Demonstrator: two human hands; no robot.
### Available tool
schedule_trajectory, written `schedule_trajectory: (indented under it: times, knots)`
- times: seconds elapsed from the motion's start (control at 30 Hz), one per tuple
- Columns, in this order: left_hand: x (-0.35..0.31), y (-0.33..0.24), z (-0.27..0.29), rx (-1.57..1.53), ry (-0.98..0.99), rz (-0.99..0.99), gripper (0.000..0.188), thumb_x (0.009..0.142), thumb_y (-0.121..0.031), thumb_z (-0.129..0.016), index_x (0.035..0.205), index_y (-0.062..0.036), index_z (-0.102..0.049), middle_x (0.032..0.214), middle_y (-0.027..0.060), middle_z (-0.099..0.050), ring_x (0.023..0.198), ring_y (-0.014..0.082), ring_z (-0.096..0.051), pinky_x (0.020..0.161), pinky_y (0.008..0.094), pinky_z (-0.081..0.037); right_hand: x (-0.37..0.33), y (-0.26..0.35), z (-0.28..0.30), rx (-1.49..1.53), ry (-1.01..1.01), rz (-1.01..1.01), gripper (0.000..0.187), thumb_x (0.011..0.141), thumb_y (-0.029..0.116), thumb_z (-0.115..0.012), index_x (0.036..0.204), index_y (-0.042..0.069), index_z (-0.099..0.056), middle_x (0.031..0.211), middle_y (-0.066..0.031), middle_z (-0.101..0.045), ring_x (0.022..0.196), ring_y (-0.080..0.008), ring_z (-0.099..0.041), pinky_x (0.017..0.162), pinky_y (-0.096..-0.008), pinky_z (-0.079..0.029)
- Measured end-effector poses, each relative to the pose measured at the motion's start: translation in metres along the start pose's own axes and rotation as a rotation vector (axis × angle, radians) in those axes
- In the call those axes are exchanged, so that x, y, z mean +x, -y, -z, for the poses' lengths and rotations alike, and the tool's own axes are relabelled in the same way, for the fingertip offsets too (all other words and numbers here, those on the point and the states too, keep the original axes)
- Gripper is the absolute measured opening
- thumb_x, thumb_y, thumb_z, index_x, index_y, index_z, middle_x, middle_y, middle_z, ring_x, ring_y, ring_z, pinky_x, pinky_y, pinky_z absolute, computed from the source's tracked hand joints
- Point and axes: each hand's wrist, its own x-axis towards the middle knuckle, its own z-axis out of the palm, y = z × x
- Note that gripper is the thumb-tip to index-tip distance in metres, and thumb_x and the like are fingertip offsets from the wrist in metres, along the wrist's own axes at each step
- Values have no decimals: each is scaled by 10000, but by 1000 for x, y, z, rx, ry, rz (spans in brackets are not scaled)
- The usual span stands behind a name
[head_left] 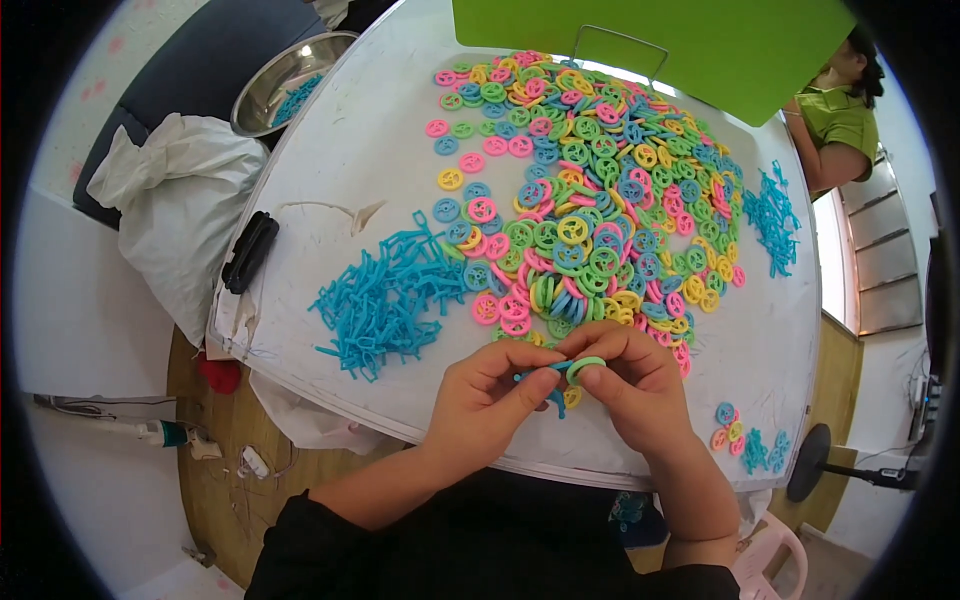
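My left hand [485, 395] pinches a small blue plastic frame piece [557, 402] between thumb and fingertips. In my right hand [637, 385] is a green plastic wheel [577, 370], gripped by thumb and forefinger. The two parts meet between my fingertips; whether they are joined is hidden. Just beyond my hands spreads a big heap of pink, yellow, green and blue spoked wheels [605, 255]. Left of it lies a pile of similar blue frame pieces [385, 300].
Another blue pile [772, 225] lies at the right edge, and a few wheels [735, 428] at the near right corner. A green board [660, 50] stands behind the heap. At left are a black case [250, 252], white sack [180, 190] and steel bowl [255, 95]. A person [835, 130] is at right.
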Motion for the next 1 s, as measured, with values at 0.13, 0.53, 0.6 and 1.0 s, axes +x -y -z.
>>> schedule_trajectory:
  times: [0.13, 0.53, 0.6, 1.0]
  knots:
    - [0, 12, -2, -148, -24, -84, 197, 1005, -44, -623, 1196, -3, -648, 1080, 55, -686, 981, 102, -630, 859, 260, -517, 1, -2, 0, 55, -28, -47, 110, 925, 76, -708, 1000, 27, -644, 1131, -126, -661, 1056, -195, -619, 946, -350, -484]
    - [5, 13, 1, 521, 8, -483, 240, 880, 33, -728, 1115, 1, -688, 993, 92, -707, 905, 173, -648, 813, 288, -504, -3, -9, 0, 101, -111, -103, 78, 982, 63, -641, 1029, 10, -673, 1028, -46, -698, 920, -94, -614, 823, -264, -493]
    - [4, 5, -5, 614, -56, -472, 237, 859, 37, -746, 1086, -3, -690, 984, 97, -709, 895, 185, -660, 800, 302, -514, -2, -2, -2, 33, -93, -119, 98, 987, 76, -640, 1047, 7, -675, 1001, -34, -700, 887, -86, -610, 807, -264, -492]
    - [3, 6, 1, 385, -57, -313, 125, 876, -27, -763, 978, -9, -693, 927, 81, -709, 860, 167, -692, 763, 298, -548, -8, 6, 0, -518, -46, 148, 303, 934, 25, -694, 1231, -5, -638, 987, -40, -632, 860, -99, -600, 753, -238, -491]
